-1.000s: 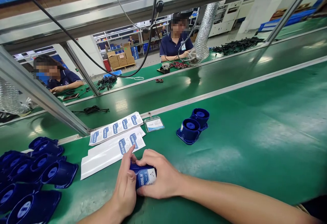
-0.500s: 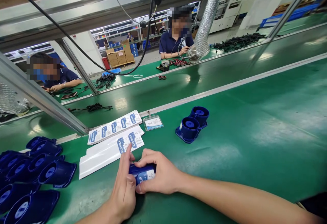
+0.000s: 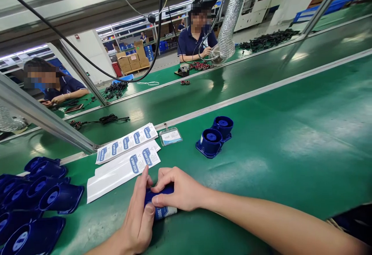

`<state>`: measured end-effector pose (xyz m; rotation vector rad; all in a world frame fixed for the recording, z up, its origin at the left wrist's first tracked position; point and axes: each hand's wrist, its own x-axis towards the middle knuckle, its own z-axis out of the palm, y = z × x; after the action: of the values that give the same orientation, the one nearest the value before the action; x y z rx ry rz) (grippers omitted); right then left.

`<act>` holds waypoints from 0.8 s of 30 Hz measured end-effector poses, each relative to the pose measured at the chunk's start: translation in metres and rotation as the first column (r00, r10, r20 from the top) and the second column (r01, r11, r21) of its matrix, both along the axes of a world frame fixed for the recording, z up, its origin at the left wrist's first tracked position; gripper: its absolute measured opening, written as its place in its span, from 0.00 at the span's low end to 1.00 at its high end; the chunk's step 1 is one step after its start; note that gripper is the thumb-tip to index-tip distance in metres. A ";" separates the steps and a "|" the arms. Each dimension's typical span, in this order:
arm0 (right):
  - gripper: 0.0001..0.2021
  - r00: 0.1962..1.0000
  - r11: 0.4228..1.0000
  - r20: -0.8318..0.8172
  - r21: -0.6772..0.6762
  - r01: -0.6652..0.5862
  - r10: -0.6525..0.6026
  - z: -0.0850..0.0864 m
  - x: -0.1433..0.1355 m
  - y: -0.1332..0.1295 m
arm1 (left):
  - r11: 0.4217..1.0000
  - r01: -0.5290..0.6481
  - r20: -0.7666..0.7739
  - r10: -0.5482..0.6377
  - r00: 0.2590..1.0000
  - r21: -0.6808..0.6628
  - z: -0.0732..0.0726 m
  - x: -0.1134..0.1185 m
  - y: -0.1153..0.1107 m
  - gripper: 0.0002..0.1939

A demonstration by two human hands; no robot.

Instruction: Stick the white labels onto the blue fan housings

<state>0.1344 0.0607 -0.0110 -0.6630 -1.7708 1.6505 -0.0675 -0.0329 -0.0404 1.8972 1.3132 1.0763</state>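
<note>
Near the table's front edge, a blue plastic part with a white and blue label on its side lies between my hands. My left hand presses against its left side, fingers together and the thumb on the label's left end. From the right, my right hand grips the part's top with thumb and bent fingers. Sheets of printed labels lie beyond my left hand, with a partly used strip in front of them. My hands hide much of the part.
Several blue parts crowd the left side. Two more stand beyond my right hand. A badge lies by the metal rail. A slanted metal post rises at left. Two people work across the line.
My right hand has shifted slightly up on the part, and the part has rolled so its label now faces lower, toward me. The whole view has shifted a little.
</note>
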 end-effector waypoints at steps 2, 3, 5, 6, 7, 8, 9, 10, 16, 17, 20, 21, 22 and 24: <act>0.08 0.999 0.998 0.029 0.059 -0.017 0.016 0.004 0.003 0.000 | 0.999 0.027 -0.017 -0.026 1.000 0.028 0.000 -0.002 0.001 0.33; 0.06 0.999 0.995 0.046 0.094 -0.026 0.021 0.005 0.004 0.000 | 0.999 0.039 -0.019 -0.039 0.999 0.036 0.000 -0.002 0.001 0.33; 0.05 0.997 0.988 0.078 0.147 -0.038 0.027 0.007 0.008 0.000 | 0.998 0.057 -0.009 -0.056 0.998 0.041 0.000 -0.002 0.003 0.33; 0.06 0.995 0.986 0.095 0.163 -0.037 0.022 0.008 0.011 0.001 | 0.997 0.063 -0.001 -0.063 0.998 0.039 0.001 -0.002 0.004 0.33; 0.09 0.994 0.985 0.113 0.170 -0.034 0.015 0.009 0.014 0.002 | 0.997 0.066 0.008 -0.066 0.998 0.031 0.002 -0.002 0.005 0.33; 0.12 0.991 0.985 0.132 0.171 -0.031 0.008 0.010 0.019 0.003 | 0.997 0.069 0.015 -0.070 0.997 0.024 0.002 -0.002 0.005 0.33; 0.15 0.988 0.984 0.157 0.175 -0.025 -0.003 0.010 0.024 0.006 | 0.997 0.074 0.020 -0.074 0.997 0.020 0.003 -0.002 0.005 0.33; 0.19 0.982 0.984 0.189 0.176 -0.027 -0.006 0.011 0.030 0.010 | 0.997 0.080 0.023 -0.081 0.996 0.016 0.004 -0.002 0.006 0.34; 0.46 0.937 0.924 0.144 -0.268 -0.272 0.318 0.006 0.047 0.033 | 0.992 0.123 0.178 -0.126 0.976 0.029 0.001 -0.010 0.010 0.38; 0.46 0.931 0.881 0.081 -0.360 -0.306 0.356 0.003 0.043 0.033 | 0.988 0.145 0.222 -0.151 0.963 0.045 0.000 -0.011 0.011 0.40; 0.40 0.913 0.777 -0.049 -0.508 -0.372 0.405 -0.002 0.027 0.025 | 0.989 0.129 0.321 -0.146 0.936 0.074 0.001 -0.008 0.015 0.43; 0.37 0.915 0.758 -0.085 -0.533 -0.376 0.394 -0.003 0.021 0.022 | 0.995 0.071 0.362 -0.090 0.928 0.066 0.002 -0.006 0.016 0.42; 0.34 0.923 0.744 -0.128 -0.557 -0.370 0.363 -0.003 0.017 0.020 | 0.999 -0.009 0.417 -0.012 0.909 0.048 0.003 -0.004 0.017 0.43; 0.35 0.937 0.715 -0.237 -0.605 -0.350 0.258 -0.005 0.011 0.018 | 0.986 -0.160 0.533 0.157 0.832 -0.040 0.003 0.001 0.019 0.42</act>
<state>0.1459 0.0789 -0.0156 -0.5321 -1.2307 2.5170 -0.0665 -0.0139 -0.0370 1.3508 1.1428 1.5583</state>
